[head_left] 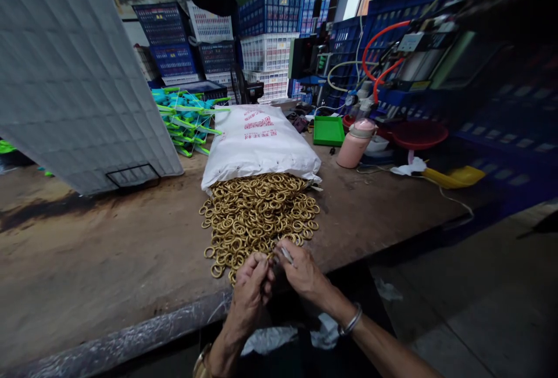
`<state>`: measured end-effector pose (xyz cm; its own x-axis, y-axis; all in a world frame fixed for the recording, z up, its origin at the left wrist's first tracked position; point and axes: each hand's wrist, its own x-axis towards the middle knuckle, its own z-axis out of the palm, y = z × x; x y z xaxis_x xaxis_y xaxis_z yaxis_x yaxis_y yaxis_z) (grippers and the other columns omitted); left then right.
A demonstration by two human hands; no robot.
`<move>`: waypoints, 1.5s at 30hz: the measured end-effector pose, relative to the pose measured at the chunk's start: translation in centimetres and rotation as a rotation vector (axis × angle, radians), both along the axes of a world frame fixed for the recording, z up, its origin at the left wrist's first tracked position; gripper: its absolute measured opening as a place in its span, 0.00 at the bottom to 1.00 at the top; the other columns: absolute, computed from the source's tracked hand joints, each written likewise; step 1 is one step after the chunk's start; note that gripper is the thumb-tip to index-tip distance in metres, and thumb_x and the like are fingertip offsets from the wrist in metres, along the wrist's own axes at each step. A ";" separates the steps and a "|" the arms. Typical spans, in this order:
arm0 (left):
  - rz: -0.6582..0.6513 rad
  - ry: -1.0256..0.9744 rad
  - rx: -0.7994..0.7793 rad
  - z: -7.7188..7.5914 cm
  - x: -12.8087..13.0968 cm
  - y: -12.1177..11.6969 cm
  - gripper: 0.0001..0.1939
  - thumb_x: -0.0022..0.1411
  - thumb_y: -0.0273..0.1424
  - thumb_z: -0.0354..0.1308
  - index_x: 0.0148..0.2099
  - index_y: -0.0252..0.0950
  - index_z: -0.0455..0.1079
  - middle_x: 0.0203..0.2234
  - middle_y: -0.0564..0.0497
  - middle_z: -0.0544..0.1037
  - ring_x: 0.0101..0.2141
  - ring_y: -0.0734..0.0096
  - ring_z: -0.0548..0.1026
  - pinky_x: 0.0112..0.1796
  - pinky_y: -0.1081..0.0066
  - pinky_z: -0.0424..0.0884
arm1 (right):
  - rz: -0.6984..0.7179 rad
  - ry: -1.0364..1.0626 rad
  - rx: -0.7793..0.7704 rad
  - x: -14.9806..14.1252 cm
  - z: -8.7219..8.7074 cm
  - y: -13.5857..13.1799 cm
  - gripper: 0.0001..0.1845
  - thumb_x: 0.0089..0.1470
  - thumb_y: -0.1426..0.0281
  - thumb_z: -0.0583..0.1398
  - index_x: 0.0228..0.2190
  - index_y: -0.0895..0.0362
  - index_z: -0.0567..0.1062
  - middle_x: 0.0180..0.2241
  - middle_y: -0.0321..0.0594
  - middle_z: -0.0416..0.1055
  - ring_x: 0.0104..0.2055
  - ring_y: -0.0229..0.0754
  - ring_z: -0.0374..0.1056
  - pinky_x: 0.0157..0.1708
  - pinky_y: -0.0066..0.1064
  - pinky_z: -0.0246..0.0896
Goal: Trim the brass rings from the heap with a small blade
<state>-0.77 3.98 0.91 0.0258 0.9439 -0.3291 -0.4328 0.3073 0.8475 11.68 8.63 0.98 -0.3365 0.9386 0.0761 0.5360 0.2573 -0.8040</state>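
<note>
A heap of brass-coloured rings [257,209] spills from the mouth of a white woven sack [265,148] onto the brown table. At the near edge of the heap, my left hand [253,282] is closed in a pinch, apparently on one brass ring [272,256] between the two hands. Close beside it, my right hand [303,270] is closed round a slim grey tool [287,255], its kind unclear. The tool's tip and part of the pinched ring are hidden by my fingers.
A grey padded panel [82,75] stands at the left, before a green and blue bundle [187,119]. To the right are a green tray [328,131], a pink bottle [355,145], a red bowl [419,134] and a yellow scoop [455,177]. Stacked crates [268,52] fill the back.
</note>
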 end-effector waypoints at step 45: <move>0.107 -0.082 -0.030 0.4 -0.8 -1.5 0.17 0.53 0.44 0.56 0.31 0.36 0.58 0.24 0.55 0.70 0.16 0.85 0.58 0.15 0.83 0.48 | -0.001 0.295 -0.167 -0.7 0.9 -0.9 0.09 0.51 0.66 0.52 0.23 0.57 0.65 0.20 0.30 0.59 0.23 0.32 0.55 0.25 0.24 0.52</move>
